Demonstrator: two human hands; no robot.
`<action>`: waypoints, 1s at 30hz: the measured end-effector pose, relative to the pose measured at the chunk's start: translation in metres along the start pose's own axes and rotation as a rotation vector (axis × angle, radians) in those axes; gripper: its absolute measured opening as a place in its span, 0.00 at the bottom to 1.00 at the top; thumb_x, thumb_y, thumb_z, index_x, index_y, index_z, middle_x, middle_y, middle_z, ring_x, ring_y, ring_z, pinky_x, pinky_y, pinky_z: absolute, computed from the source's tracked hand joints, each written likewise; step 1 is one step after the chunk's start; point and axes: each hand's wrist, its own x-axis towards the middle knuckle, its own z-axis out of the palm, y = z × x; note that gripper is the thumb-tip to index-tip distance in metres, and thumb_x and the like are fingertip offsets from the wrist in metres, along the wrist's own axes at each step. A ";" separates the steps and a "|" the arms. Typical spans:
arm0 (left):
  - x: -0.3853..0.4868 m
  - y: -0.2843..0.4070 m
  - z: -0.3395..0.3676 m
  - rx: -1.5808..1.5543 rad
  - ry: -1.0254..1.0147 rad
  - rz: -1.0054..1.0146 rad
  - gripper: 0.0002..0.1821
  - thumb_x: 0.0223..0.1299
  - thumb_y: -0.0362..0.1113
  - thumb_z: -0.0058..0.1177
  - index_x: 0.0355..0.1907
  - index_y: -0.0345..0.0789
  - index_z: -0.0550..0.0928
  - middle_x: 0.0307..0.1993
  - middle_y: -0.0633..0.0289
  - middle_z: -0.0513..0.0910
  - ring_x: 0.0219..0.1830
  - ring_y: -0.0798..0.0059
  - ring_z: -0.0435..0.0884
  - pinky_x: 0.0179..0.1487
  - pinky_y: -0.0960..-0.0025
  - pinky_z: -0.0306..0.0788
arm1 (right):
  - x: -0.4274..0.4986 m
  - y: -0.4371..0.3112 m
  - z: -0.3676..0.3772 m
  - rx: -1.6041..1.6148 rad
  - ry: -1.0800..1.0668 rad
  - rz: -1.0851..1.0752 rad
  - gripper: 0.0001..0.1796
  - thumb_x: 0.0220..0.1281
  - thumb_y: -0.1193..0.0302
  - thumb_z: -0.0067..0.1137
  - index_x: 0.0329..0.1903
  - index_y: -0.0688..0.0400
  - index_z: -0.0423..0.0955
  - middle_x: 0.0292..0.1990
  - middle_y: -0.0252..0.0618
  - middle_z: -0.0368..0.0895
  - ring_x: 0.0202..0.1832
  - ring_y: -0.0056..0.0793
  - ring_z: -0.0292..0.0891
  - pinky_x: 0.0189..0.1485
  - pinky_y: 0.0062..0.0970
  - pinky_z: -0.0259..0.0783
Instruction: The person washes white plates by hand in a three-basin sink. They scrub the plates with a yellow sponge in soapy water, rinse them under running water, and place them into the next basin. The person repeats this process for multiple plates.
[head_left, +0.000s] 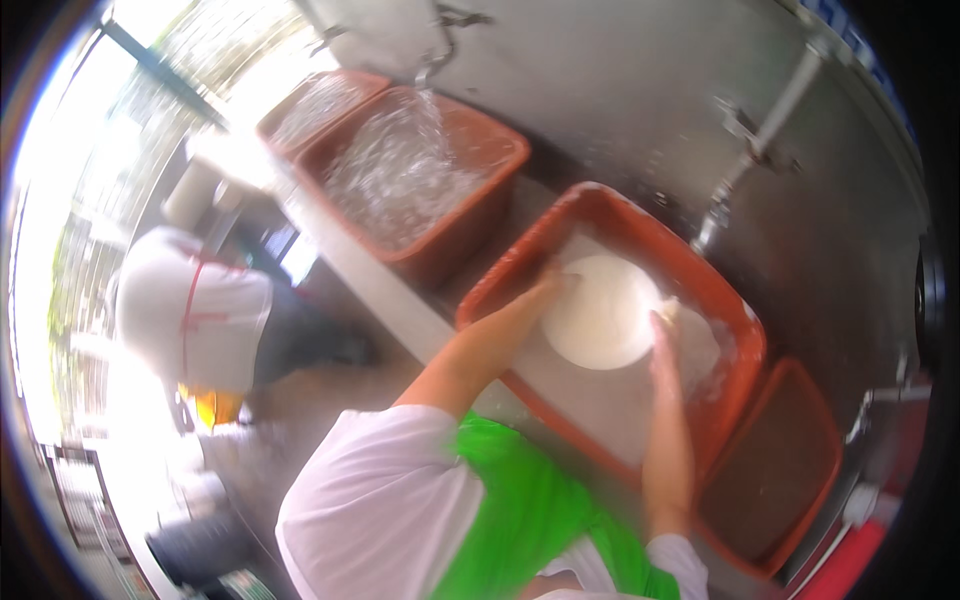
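A round white plate or shallow bowl (600, 315) is held over cloudy water inside an orange plastic tub (600, 199). My left hand (556, 281), somewhat blurred, grips its left edge; part of that hand is lost behind the rim. On the opposite edge is my right hand (663, 337). A small pale lump (670, 306), possibly a sponge or foam, shows at the right fingertips, too blurred to name. Suds cling to the tub's inner right side.
Water runs from a tap (427, 71) into a second orange tub (420, 251); another tub (322, 79) stands behind it. At right sits one more tub (780, 465) holding dark liquid. A wall pipe with a tap (705, 232) overhangs the near tub. A person (202, 315) bends at left.
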 end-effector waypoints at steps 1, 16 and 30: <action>-0.038 0.023 0.021 0.026 -0.008 -0.029 0.39 0.70 0.52 0.50 0.72 0.28 0.59 0.67 0.50 0.67 0.56 0.56 0.80 0.61 0.60 0.74 | -0.006 -0.016 0.001 -0.004 0.071 -0.101 0.32 0.60 0.67 0.69 0.63 0.63 0.65 0.53 0.44 0.76 0.54 0.34 0.75 0.56 0.34 0.74; -0.111 -0.023 0.089 1.002 -0.448 0.718 0.38 0.45 0.58 0.72 0.53 0.32 0.79 0.49 0.43 0.77 0.55 0.49 0.76 0.62 0.53 0.69 | -0.015 -0.023 0.053 0.027 0.033 -0.069 0.33 0.61 0.64 0.69 0.63 0.61 0.63 0.53 0.43 0.76 0.48 0.33 0.77 0.49 0.32 0.75; -0.016 -0.056 0.001 1.484 0.097 0.000 0.60 0.43 0.53 0.75 0.74 0.36 0.53 0.76 0.44 0.45 0.78 0.42 0.43 0.74 0.45 0.56 | -0.002 0.066 -0.082 -0.551 0.383 0.101 0.28 0.64 0.62 0.60 0.62 0.64 0.69 0.55 0.52 0.78 0.55 0.45 0.75 0.59 0.39 0.71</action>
